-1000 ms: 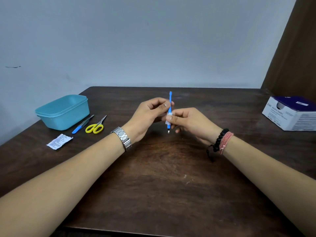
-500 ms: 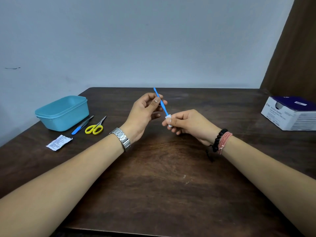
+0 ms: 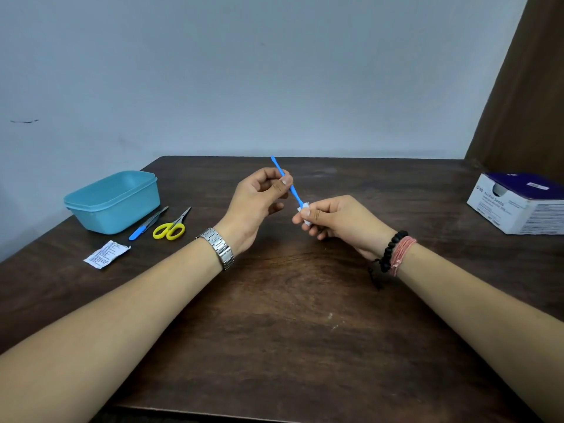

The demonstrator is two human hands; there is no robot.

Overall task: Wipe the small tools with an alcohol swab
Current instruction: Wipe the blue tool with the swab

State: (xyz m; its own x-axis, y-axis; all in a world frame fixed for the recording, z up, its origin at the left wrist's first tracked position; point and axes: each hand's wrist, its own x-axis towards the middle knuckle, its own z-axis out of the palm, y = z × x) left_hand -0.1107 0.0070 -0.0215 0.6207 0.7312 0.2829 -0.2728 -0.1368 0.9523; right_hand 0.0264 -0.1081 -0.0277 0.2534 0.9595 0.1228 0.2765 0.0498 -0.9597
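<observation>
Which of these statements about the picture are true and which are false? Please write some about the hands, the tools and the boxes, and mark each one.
1. The left hand pinches the thin blue tool. True.
2. The right hand holds the yellow scissors. False: the scissors lie on the table, and the right hand pinches a white swab around the lower end of the blue tool.
3. The teal container stands on the left side of the table. True.
4. The white swab wrapper lies inside the teal container. False: it lies on the table, nearer the camera than the container.
5. The white and purple swab box is beside the scissors. False: it is far away at the right edge.
</observation>
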